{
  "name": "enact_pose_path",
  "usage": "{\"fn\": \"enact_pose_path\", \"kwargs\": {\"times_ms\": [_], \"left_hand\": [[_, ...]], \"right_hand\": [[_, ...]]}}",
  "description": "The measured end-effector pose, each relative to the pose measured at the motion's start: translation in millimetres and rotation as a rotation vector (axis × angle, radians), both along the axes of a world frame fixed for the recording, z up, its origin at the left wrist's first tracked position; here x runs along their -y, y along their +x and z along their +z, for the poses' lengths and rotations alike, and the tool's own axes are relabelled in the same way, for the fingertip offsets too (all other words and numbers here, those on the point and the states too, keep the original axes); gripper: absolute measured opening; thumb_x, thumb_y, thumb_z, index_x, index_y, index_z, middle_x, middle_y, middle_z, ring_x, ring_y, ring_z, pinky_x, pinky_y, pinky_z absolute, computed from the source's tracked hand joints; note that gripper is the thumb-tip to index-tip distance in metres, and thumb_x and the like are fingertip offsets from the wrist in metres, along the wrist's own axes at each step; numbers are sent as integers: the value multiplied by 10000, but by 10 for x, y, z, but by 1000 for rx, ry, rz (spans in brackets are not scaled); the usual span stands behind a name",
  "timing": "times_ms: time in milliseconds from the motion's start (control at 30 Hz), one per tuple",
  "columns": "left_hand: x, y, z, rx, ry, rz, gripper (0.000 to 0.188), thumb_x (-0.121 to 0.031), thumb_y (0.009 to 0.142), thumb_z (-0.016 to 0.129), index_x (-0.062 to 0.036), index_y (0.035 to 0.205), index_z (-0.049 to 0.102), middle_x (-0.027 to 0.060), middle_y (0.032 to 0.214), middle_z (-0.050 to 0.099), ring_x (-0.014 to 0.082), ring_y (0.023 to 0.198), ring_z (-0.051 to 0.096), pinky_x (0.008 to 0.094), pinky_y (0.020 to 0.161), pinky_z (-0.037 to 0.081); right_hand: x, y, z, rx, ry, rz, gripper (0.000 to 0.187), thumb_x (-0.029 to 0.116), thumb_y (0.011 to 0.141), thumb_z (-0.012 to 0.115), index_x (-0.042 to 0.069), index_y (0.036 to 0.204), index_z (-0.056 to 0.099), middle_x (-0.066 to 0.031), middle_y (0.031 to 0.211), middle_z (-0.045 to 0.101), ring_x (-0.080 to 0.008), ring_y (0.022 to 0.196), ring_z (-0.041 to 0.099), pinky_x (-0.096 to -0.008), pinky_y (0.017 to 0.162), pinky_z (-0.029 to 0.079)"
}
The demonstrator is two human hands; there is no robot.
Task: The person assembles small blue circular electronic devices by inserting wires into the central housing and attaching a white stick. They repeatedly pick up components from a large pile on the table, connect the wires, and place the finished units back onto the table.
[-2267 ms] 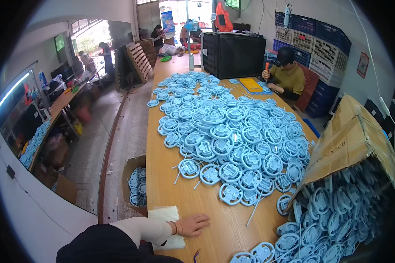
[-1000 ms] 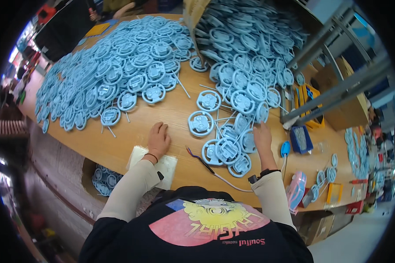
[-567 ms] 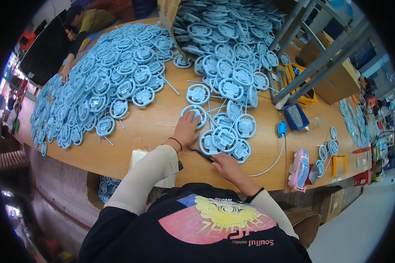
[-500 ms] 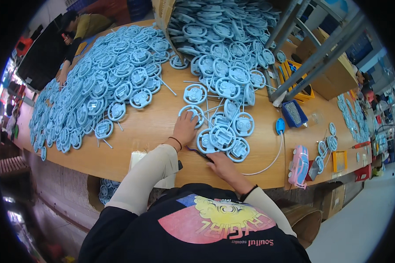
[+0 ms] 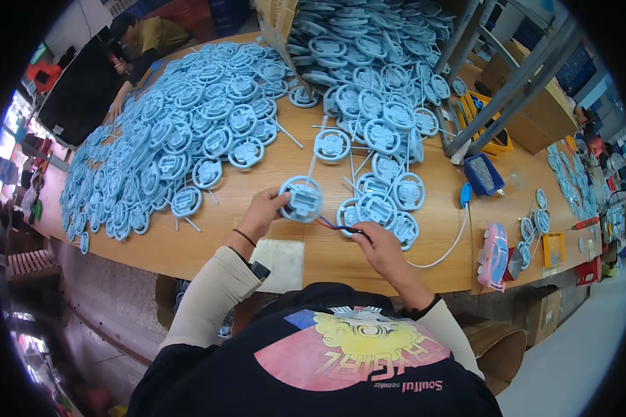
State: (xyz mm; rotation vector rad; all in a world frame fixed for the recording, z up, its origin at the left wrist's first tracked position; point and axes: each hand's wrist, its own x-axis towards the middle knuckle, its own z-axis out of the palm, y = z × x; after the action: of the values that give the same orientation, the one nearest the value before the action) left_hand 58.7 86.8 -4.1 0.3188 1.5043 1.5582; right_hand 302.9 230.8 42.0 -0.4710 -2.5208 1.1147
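My left hand (image 5: 262, 217) is closed on the rim of a light-blue toy steering wheel (image 5: 303, 201), lifted above the table with its moulded centre showing. A thin stalk rises behind it. My right hand (image 5: 381, 250) pinches a thin dark piece (image 5: 349, 229) with slim red and blue ends, which reach to the wheel's lower right edge. I cannot make out whether they touch it, or exactly what the piece is. Just right of the held wheel lies a small cluster of similar wheels (image 5: 378, 211).
A wide heap of steering wheels (image 5: 167, 139) covers the table's left; another pile (image 5: 355, 48) stands behind. On the right are a blue bin of small metal parts (image 5: 483, 174), a blue piece with a white cable (image 5: 465, 196), a pink toy car (image 5: 494, 256) and a metal frame (image 5: 515, 90).
My left hand has picked up a steering wheel and brought it nearer and to the left. My right hand has raised the thin dark piece to the wheel. The view has shifted slightly.
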Motion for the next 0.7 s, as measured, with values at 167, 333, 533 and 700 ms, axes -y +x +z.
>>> {"fn": "enact_pose_path", "kwargs": {"times_ms": [167, 333, 533, 700], "left_hand": [[59, 305, 117, 77, 59, -101, 265, -187, 884, 519, -16, 1084, 549, 36, 913, 602, 131, 809, 589, 297, 745, 506], [-54, 527, 280, 164, 154, -47, 244, -163, 884, 517, -15, 1077, 543, 32, 924, 590, 112, 804, 573, 279, 741, 502], [-141, 533, 137, 265, 265, -136, 278, -188, 912, 462, -22, 1132, 494, 53, 1013, 578, 146, 899, 571, 322, 821, 477], [-181, 617, 280, 256, 275, -218, 341, -251, 924, 430, -23, 1176, 454, 93, 1098, 553, 190, 1008, 545, 368, 886, 449]], "right_hand": [[-18, -59, 161, 75, 32, -32, 157, 173, 810, 582, 27, 866, 601, -116, 761, 599, -274, 677, 570, -329, 592, 432], [-64, -59, 191, 90, 1, -67, 161, 185, 801, 594, 26, 823, 608, -113, 682, 596, -255, 604, 561, -326, 554, 423], [-171, 1, 208, 139, -53, -74, 209, 269, 778, 599, 61, 798, 610, -116, 676, 600, -295, 634, 577, -379, 567, 436], [-185, 70, 139, 75, -151, -78, 211, 272, 780, 594, 61, 785, 604, -105, 676, 607, -281, 622, 578, -356, 565, 437]]}}
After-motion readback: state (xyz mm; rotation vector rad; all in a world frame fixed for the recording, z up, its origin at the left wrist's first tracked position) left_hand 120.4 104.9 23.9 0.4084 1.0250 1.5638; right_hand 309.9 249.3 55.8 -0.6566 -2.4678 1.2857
